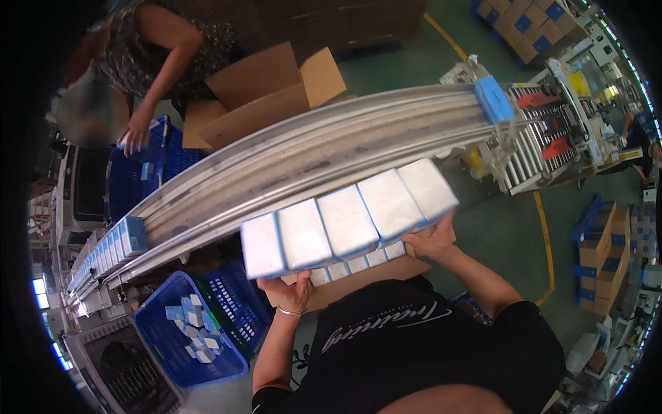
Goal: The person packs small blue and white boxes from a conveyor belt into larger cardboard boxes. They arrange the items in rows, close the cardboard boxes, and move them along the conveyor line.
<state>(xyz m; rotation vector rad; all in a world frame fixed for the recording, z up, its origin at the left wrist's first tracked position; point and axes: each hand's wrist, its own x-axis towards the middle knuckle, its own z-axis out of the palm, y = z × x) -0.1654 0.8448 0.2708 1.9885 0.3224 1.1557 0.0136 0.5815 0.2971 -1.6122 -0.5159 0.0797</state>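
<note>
A row of several white-topped boxes with blue edges [336, 219] is held up between my two hands, pressed together end to end. My left hand [288, 292] is closed on the row's left end, fingers hidden beneath it. At the right end, my right hand [434, 241] grips the lower corner, its thumb on the near side. Below the row, against my body, stands an open cardboard carton [324, 298] with more of the same small boxes [357, 263] inside. The row hides much of the carton.
A conveyor [310, 155] curves across, with a line of blue-white boxes [127, 238] at its left and a blue pack [493, 100] at its right. Blue baskets [169, 359] stand lower left. Opposite, a person's hand [138, 131] reaches over a blue basket beside an open carton [258, 96].
</note>
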